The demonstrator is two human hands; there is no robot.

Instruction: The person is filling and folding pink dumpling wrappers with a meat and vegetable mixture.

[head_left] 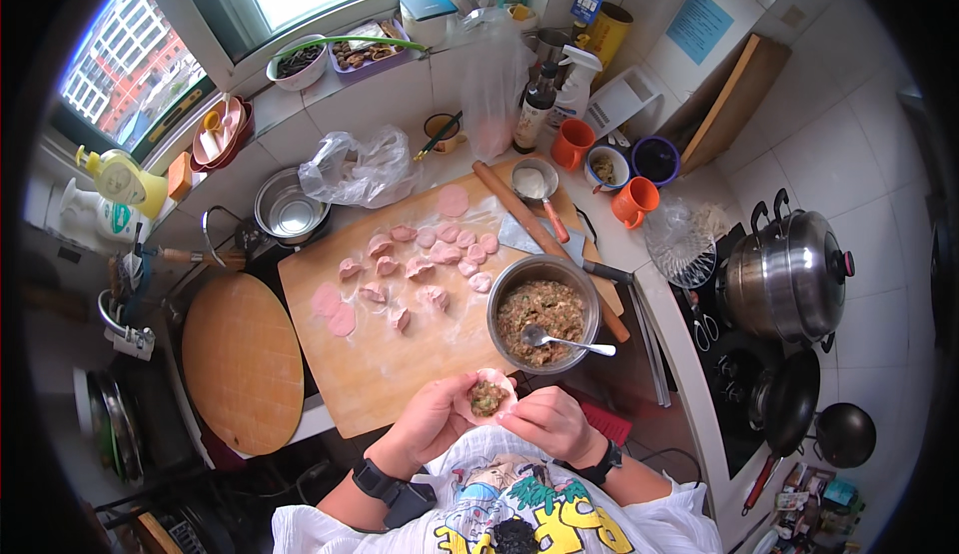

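Observation:
Near my body, a pink round dumpling wrapper (507,391) lies in my left hand (432,422), whose fingers curl around it. A lump of minced filling (486,397) sits in its middle. My right hand (551,424) pinches the wrapper's right edge; its fingertips are partly hidden. Just beyond, a metal bowl (492,319) holds more filling, with a spoon (571,342) resting in it. On the floured wooden board (400,384) are several folded dumplings (380,244), flat wrappers (342,319) and small dough pieces (467,239).
A rolling pin (509,202) and a cleaver (519,238) lie behind the bowl, near a small flour pan (534,182). Orange mugs (572,144) and a dark bottle (535,109) stand at the back. A steamer pot (784,274) is right; a round board (240,364) is left.

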